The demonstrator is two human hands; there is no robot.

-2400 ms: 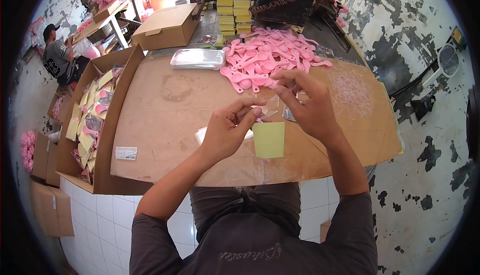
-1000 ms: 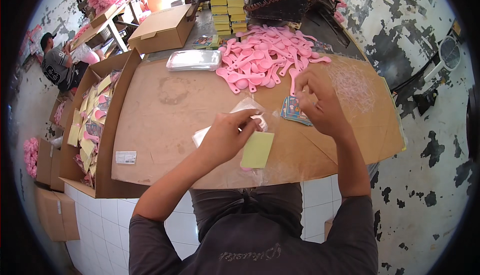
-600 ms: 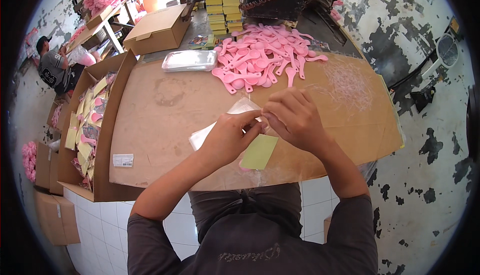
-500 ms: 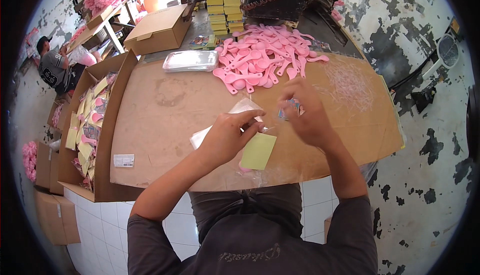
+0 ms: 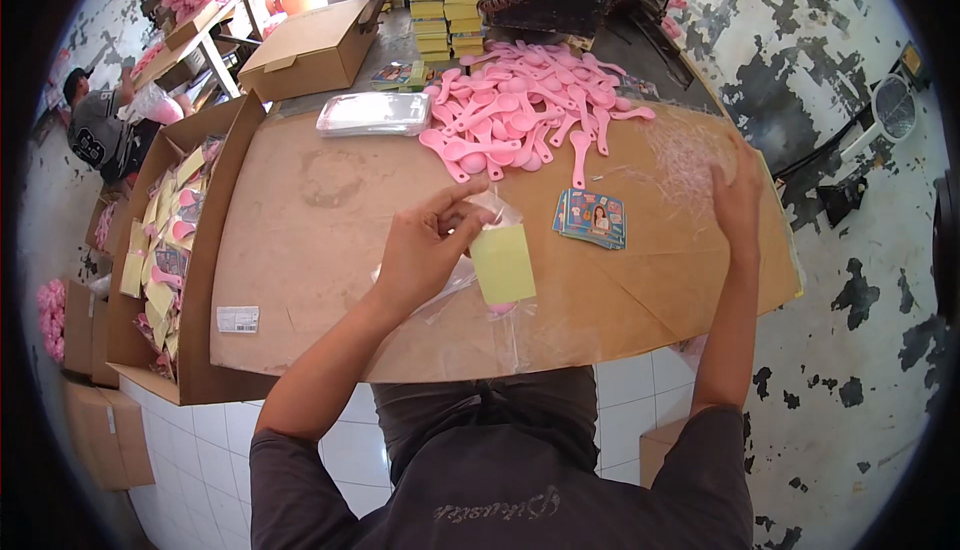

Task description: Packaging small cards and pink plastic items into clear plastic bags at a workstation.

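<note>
**Slippery film under a one-sided grip**

Take the clear packet [image 5: 506, 248] as clock centre, with twelve pointing away from the body. Find it just above the desk [image 5: 630, 315], toward the near edge, showing a yellow card [image 5: 503, 272] and, below that, a rounded pink end [image 5: 501, 307]. See the left hand [image 5: 420, 250] at nine, with thumb and fingertips pinching the film at the top. Could twist or slip from so narrow a hold; could spill its contents through an unsealed mouth, too clear to judge.

Note the clear sheets [image 5: 455, 278] at eight, beside the left wrist: could cling or get dragged along by the forearm. Note the card stack [image 5: 592, 220] at two, unevenly fanned: could scatter from a brush of the knuckles. Watch the lone spoon [image 5: 579, 160] at one and the spoon heap [image 5: 520, 110] at twelve: could slide from a bump.

Farther out, between two and three, find the right hand [image 5: 738, 200] by the thin clear strips [image 5: 690, 175], with fingers loosely spread and nothing plainly held. Could carry back a stray strip through static.
</note>
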